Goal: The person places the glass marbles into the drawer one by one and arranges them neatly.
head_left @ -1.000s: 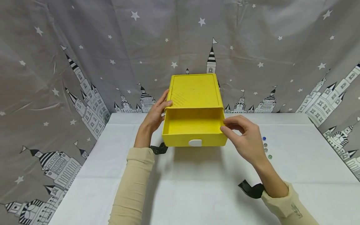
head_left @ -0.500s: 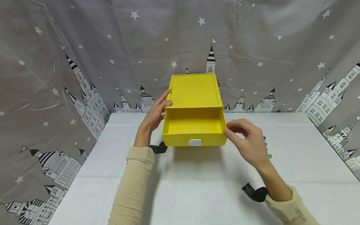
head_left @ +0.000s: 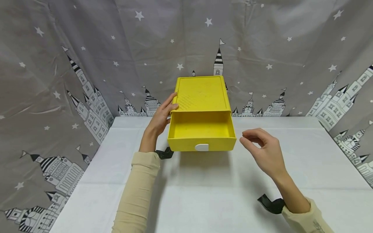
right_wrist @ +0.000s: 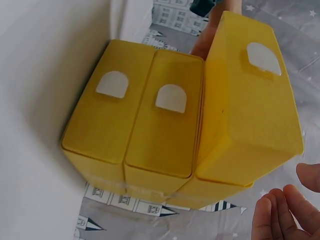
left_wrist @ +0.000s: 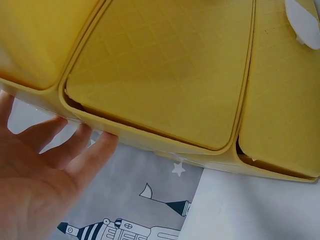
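A yellow drawer cabinet (head_left: pixel 201 92) stands on the white table. Its top drawer (head_left: pixel 180 145), with a white tab handle (head_left: pixel 202 147), is pulled out, and nothing shows inside. My left hand (head_left: pixel 158 122) rests against the cabinet's left side, thumb on the top edge; in the left wrist view its fairly straight fingers (left_wrist: pixel 95 155) touch the side wall. Just right of the drawer front, my right hand (head_left: pixel 266 153) hovers apart from it, fingers gently bent and holding nothing visible. In the right wrist view, two lower drawers (right_wrist: pixel 162 135) are closed.
A grey curtain (head_left: pixel 140 48) printed with castles and stars hangs behind and beside the white table (head_left: pixel 204 200). Black straps (head_left: pixel 272 204) hang at both wrists.
My right hand has let go of the drawer's right edge and moved right, now covering the small glass pieces seen earlier on the table. The left hand and cabinet have stayed put.
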The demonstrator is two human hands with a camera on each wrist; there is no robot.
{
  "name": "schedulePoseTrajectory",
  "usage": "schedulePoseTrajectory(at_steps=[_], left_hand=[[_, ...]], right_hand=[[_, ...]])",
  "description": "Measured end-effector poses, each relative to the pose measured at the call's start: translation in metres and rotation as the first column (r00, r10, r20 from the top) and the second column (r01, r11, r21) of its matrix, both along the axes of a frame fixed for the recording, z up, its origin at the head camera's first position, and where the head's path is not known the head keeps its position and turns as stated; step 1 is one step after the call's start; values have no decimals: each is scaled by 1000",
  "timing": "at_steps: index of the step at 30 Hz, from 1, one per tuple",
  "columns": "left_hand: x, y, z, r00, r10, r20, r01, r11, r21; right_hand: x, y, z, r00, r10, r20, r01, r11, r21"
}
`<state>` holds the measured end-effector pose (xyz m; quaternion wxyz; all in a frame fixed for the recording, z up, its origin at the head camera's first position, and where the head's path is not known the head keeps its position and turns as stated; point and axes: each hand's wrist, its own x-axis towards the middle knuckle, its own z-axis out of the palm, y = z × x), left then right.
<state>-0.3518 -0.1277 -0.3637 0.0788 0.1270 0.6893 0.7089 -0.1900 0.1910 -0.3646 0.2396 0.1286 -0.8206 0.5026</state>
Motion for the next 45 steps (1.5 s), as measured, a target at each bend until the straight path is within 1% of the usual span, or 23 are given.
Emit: schedulePoseTrajectory(at_steps=[7,12,20,27,30,38,45], left_hand=[[0,0,0,1000,-1,-7,1,1000,1],[-1,0,0,1000,-10,-12,10,1000,7],[-1,0,0,1000,-1,-13,1,1000,-1],[0,0,-1,1000,5,-13,-5,1000,-5],[0,0,-2,1000,4,-13,-4,1000,-6],[0,-1,-2,1000,-2,-4,2,1000,-8],[-2,-1,-2,1000,-14,-1,14,1000,-4]], right_hand=[[0,15,-10,998,-56,24,56,998,35],[5,26,-18,994,-105,39,103,993,62],[12,43,-35,985,-166,55,161,984,79],[16,57,-48,978,-189,91,187,982,30],[17,61,-52,974,-204,98,202,979,29],[19,71,-61,961,-258,99,255,966,46],[23,79,-66,954,-271,126,271,963,16]])
